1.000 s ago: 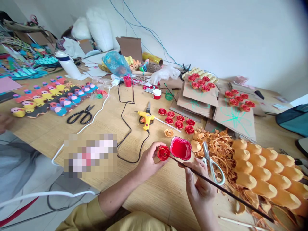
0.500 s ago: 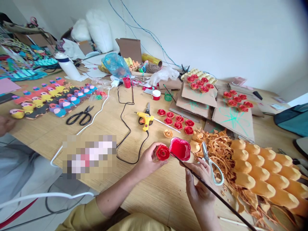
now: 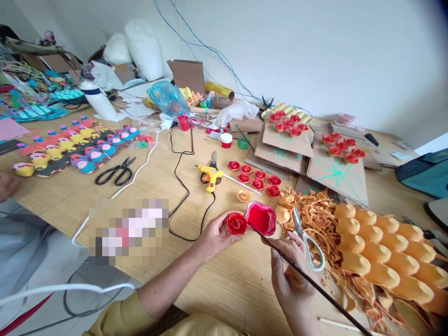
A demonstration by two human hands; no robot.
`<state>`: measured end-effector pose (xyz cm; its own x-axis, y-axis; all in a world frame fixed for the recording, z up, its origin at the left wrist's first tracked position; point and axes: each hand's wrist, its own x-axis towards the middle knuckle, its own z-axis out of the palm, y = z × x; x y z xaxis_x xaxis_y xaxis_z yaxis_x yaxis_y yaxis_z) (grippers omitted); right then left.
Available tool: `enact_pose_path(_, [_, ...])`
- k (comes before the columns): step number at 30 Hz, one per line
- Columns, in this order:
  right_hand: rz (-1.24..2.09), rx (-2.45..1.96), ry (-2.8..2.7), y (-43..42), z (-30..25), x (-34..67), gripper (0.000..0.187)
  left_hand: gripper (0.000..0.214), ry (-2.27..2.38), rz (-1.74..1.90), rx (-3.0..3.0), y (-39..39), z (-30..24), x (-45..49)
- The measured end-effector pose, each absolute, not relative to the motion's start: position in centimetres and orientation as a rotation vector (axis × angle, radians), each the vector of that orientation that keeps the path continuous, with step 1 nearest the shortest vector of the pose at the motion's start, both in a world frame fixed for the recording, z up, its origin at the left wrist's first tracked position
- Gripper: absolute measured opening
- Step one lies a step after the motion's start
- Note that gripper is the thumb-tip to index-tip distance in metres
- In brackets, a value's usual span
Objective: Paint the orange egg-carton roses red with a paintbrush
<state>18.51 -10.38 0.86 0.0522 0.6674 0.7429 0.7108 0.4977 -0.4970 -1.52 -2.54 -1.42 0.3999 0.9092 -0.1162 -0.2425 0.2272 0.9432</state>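
Note:
My left hand [image 3: 215,233] is closed round a small red paper rose [image 3: 236,223], held just above the wooden table [image 3: 224,280]. My right hand [image 3: 290,270] grips a long thin dark brush [image 3: 315,285]. Its tip reaches a cup of red paint [image 3: 261,218] that stands right beside the rose. White-handled scissors [image 3: 306,238] lie against the fingers of my right hand. Several finished red roses [image 3: 254,173] and one unpainted orange rose [image 3: 243,195] lie just beyond.
A yellow glue gun [image 3: 211,175] with a black cord lies behind the hands. Orange egg cartons [image 3: 385,249] and cut scraps [image 3: 317,210] fill the right. Cardboard sheets carrying red roses [image 3: 287,137], black scissors [image 3: 114,172] and coloured foam figures [image 3: 73,147] lie further off. Another person's hand [image 3: 7,184] shows at far left.
The brush tip has moved from beside the rose to the rim of the paint cup. Both hands otherwise stay in place.

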Motion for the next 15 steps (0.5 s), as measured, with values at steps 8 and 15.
enact_pose_path(8, [0.022, -1.169, -1.700, -10.67, 1.18, 18.58, 0.023, 0.068, 0.749, 0.909, 1.004, -2.50, -0.99, -1.66])
enact_pose_path(15, [0.008, -1.172, -1.584, -10.75, 0.90, 18.46, 0.021, 0.067, 0.727, 0.887, 1.004, -2.44, -1.01, -1.76])
